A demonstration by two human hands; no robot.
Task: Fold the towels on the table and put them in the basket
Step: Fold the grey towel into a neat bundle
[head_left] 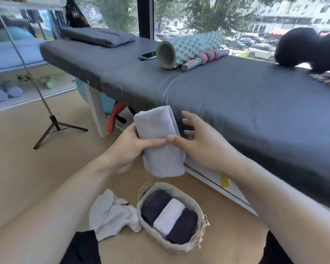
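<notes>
A folded pale-grey towel (160, 141), thick and oblong, is gripped by the left hand (131, 147); right hand (202, 143) open beside it.

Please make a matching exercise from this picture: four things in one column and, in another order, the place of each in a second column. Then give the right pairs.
Things:
1. folded grey towel
2. crumpled white cloth
3. phone
4. white rolled towel

Places:
A. on the table, beside the foam roller
B. in the basket, between two dark towels
C. held in the left hand, above the basket
D. on the floor, left of the basket

Pairs: 1-C, 2-D, 3-A, 4-B
</notes>
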